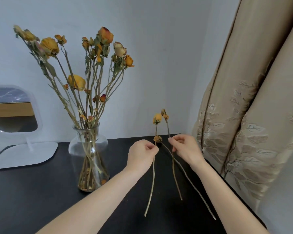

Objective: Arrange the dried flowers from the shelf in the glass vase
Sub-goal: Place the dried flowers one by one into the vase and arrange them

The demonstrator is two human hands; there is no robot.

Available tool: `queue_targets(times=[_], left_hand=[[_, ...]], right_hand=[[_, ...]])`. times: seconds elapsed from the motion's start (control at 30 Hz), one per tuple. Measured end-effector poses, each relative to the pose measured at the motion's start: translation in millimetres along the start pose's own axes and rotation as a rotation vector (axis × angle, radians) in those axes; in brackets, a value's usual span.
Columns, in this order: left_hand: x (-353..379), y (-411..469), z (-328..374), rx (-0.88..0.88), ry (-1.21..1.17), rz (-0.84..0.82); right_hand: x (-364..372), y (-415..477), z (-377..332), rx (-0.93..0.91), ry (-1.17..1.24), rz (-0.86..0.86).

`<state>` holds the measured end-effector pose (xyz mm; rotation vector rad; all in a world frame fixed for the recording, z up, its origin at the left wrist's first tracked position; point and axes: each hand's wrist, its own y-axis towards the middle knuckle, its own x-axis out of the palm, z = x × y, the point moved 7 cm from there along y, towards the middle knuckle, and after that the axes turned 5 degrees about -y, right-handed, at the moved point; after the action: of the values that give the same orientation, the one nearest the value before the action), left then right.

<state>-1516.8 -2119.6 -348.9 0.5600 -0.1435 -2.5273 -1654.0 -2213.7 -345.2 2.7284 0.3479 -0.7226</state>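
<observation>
The left hand [142, 156] pinches the stem of a yellow dried flower [157, 118] between thumb and forefinger, and its other fingers are curled in. The stem stands nearly upright, with the head above the hand and the long lower end hanging down over the black table [41, 191]. The right hand [185, 149], just beside it, pinches in the same way the stem of a small-budded dried flower [165, 115], which is also upright. Between the two hands is a third dried flower [157, 139]; its thin stem runs slanted toward the near right, and I cannot tell if it lies on the table or is held. To the left of the hands the glass vase [101, 142] stands on the table, with a bunch of dried flowers [76, 81] spreading out of it. Further left is a white mirror [12, 108], and a beige curtain [252, 115] hangs at the right
</observation>
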Motion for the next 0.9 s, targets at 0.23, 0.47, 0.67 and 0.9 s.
queue_targets(times=[0.23, 0.47, 0.67, 0.9], left_hand=[[-72.5, -55.1, 29.5, 0.221, -0.06, 0.018], [-169.0, -72.0, 60.0, 0.378, -0.122, 0.264], [-219.2, -56.4, 88.8, 0.461, -0.122, 0.422], [-250.8, -42.0, 105.7, 0.502, -0.134, 0.531]], right_hand=[[0.6, -17.8, -66.2, -0.117, 0.268, 0.076], [14.5, -36.0, -114.5, -0.224, 0.281, 0.052], [34.5, -44.4, -137.5, -0.252, 0.271, 0.014], [47.5, -43.3, -152.7, -0.271, 0.269, -0.009]])
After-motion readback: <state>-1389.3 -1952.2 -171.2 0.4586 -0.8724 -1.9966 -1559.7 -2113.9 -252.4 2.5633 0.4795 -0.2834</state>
